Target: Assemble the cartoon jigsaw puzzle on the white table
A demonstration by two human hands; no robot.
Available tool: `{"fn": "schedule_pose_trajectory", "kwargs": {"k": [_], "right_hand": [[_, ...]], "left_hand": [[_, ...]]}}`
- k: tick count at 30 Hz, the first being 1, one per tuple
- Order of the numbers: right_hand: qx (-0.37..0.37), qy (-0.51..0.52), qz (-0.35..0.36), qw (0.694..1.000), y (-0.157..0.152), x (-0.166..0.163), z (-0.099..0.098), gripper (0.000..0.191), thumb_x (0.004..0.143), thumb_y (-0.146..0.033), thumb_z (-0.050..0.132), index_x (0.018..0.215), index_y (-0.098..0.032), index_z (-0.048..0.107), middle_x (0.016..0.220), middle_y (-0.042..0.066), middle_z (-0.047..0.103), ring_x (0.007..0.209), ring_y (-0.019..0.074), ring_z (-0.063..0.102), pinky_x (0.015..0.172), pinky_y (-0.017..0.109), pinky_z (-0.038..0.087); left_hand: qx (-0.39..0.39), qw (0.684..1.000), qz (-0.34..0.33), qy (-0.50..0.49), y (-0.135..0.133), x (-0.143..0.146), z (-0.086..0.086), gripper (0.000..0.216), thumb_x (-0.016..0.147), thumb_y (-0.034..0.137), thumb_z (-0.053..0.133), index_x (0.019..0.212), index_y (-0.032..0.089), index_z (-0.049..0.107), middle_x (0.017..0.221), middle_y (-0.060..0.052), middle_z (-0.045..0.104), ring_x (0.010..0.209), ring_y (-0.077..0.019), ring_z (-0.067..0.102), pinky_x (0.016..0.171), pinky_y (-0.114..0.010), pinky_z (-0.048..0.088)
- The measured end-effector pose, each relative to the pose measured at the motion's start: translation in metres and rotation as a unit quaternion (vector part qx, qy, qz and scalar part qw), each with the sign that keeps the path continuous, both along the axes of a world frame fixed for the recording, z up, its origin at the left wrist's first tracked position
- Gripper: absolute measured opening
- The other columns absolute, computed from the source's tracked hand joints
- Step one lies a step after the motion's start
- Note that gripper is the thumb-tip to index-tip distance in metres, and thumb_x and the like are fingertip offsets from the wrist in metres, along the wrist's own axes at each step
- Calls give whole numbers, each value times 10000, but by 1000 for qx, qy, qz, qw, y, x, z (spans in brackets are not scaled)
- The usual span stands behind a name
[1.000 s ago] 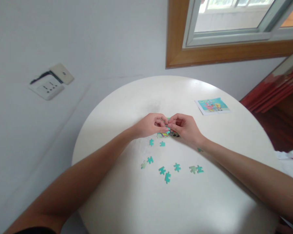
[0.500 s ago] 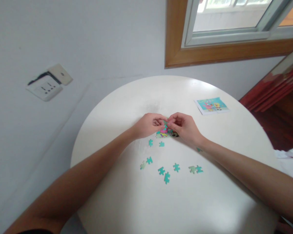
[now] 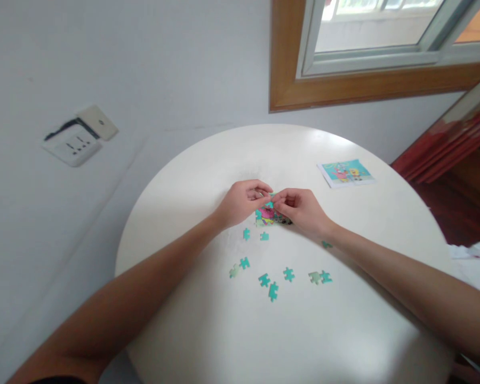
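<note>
A small joined patch of jigsaw puzzle (image 3: 269, 215), pink and teal, lies at the middle of a round white table (image 3: 208, 330). My left hand (image 3: 242, 201) and my right hand (image 3: 300, 209) meet just above it, fingers curled and pinched together on a teal puzzle piece (image 3: 269, 204) at the patch's top edge. Several loose teal pieces (image 3: 272, 282) lie face down nearer to me.
A printed picture card (image 3: 346, 173) lies at the table's far right. A wall socket plate (image 3: 78, 137) is on the white wall to the left. A wood-framed window (image 3: 368, 80) is above. Red boards (image 3: 452, 144) lean at the right.
My left hand has lifted and tilted a little, uncovering more of the joined patch. My right hand has barely shifted. The loose pieces lie as before.
</note>
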State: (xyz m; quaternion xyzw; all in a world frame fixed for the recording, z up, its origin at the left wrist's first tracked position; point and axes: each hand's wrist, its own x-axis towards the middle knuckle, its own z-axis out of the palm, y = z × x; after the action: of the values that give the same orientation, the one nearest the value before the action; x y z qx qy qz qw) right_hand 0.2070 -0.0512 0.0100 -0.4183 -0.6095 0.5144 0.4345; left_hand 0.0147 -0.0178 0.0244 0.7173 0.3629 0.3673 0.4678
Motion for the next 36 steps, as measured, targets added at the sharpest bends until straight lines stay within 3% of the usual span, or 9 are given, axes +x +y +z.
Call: {"fn": "schedule_pose_trajectory", "kwargs": {"k": [7, 14, 19, 26, 36], "right_hand": [[-6, -22, 29, 999, 9, 14, 12, 214, 779, -352, 710, 881, -164, 702, 647, -21, 588, 582, 111, 494, 548, 272, 395], [-4, -134, -67, 989, 32, 61, 30, 52, 741, -205, 724, 701, -187, 695, 601, 41, 662, 554, 143, 562, 514, 298, 408], [-11, -231, -38, 972, 34, 82, 37, 99, 684, -136, 737, 614, -198, 705, 558, 35, 657, 479, 124, 521, 428, 277, 343], [-87, -247, 42, 964, 28, 78, 36, 63, 661, -124, 719, 661, -187, 720, 588, 53, 703, 540, 173, 643, 483, 284, 488], [-135, -304, 36, 942, 24, 70, 36, 38, 686, -129, 705, 656, -150, 718, 625, 77, 739, 601, 172, 701, 578, 245, 534]], "left_hand": [[7, 1000, 13, 2, -3, 2, 0, 225, 874, 317, 675, 1019, 144, 677, 831, -48, 724, 739, -152, 700, 695, -271, 585], [168, 974, 43, 144, 3, -1, -8, 157, 916, 247, 592, 959, 172, 723, 953, -53, 744, 860, -161, 682, 770, -264, 541], [220, 959, 15, 179, 4, -3, -10, 167, 929, 207, 559, 961, 175, 721, 960, -51, 737, 874, -158, 674, 798, -263, 518], [230, 955, 9, 189, 8, -4, -14, 174, 925, 190, 553, 967, 170, 721, 954, -47, 735, 870, -151, 676, 797, -252, 507], [239, 950, -2, 199, 7, -5, -14, 177, 927, 175, 547, 976, 171, 717, 959, -44, 732, 873, -151, 675, 798, -256, 503]]}}
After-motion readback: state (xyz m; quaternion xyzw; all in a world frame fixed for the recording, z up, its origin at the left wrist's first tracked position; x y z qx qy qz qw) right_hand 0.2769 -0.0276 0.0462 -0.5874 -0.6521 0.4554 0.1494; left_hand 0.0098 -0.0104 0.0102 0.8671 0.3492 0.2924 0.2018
